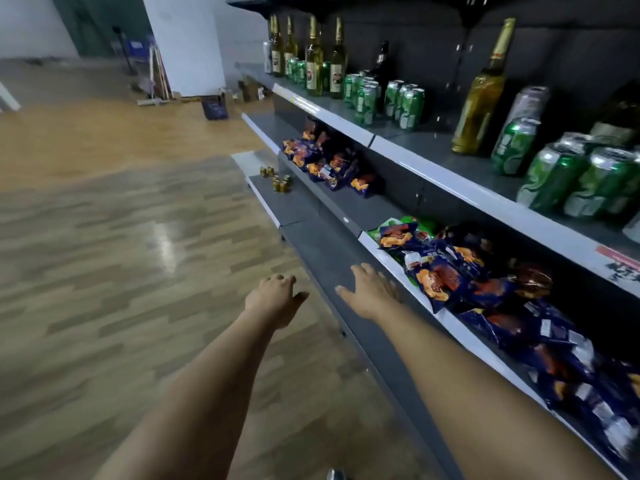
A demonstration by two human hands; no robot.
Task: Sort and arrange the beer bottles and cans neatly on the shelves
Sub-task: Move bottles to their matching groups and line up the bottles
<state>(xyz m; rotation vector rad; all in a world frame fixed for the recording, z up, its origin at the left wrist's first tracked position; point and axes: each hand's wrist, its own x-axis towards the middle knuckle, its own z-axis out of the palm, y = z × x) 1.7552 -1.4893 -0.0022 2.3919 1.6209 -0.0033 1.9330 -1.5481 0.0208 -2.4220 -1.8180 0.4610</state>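
Reaching fwd w/ both arms, neither hand holds anything. Left hand (277, 297) hangs over the wood floor (121, 237), fingers loosely curled under, thumb out to the right. Right hand (370, 289) is spread flat, palm down, fingers straight, over the dark bottom shelf (329, 258); can't tell if it touches the shelf.

Beer sits on the upper shelf (433, 161) at right. Far end: a row of tall bottles (314, 60) w/ gold necks, upright, green cans (365, 103) bunched beside and between them. Nearer: one tall gold bottle (481, 95) stands alone, a silver can (528, 105) and a green can (514, 147) just right of it, then a near cluster of green cans (578, 181).

Middle shelf below holds blue-orange snack bags (450, 275), near pile and far pile. Small gold cans (281, 183) stand at the far end of the bottom shelf.
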